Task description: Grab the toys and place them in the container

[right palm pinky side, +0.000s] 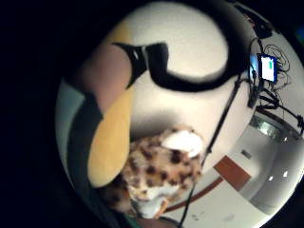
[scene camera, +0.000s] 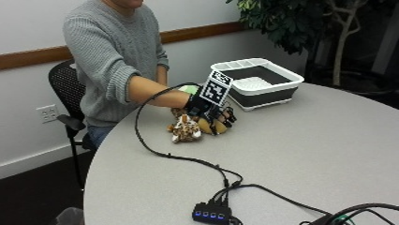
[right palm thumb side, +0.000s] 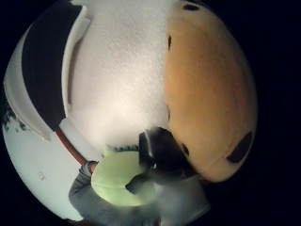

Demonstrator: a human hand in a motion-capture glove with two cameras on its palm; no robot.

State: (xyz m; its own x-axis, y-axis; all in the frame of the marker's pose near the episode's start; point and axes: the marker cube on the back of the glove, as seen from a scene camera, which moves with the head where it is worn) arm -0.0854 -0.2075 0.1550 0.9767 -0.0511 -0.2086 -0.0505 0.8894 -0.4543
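My right hand (scene camera: 209,112) over toy pile on tabletop (scene camera: 299,150), fingers (scene camera: 223,123) curled round yellow plush (scene camera: 209,125). Leopard toy (scene camera: 185,130) touching beside. Lift straight, avoid dragging leopard, carry to container (scene camera: 259,83) behind.

No words, labels, brands or numbers to read anywhere. Toys (scene camera: 187,129) plain, no tags with print. Container (scene camera: 257,82) near far edge of table (scene camera: 299,154), no writing on walls. Wall socket (scene camera: 46,113) behind chair, no marks to read. Small box with blue lights (scene camera: 210,214) at near table edge, no letters seen. Lit screen (right palm pinky side: 268,68) far off in palm view, too small to read.
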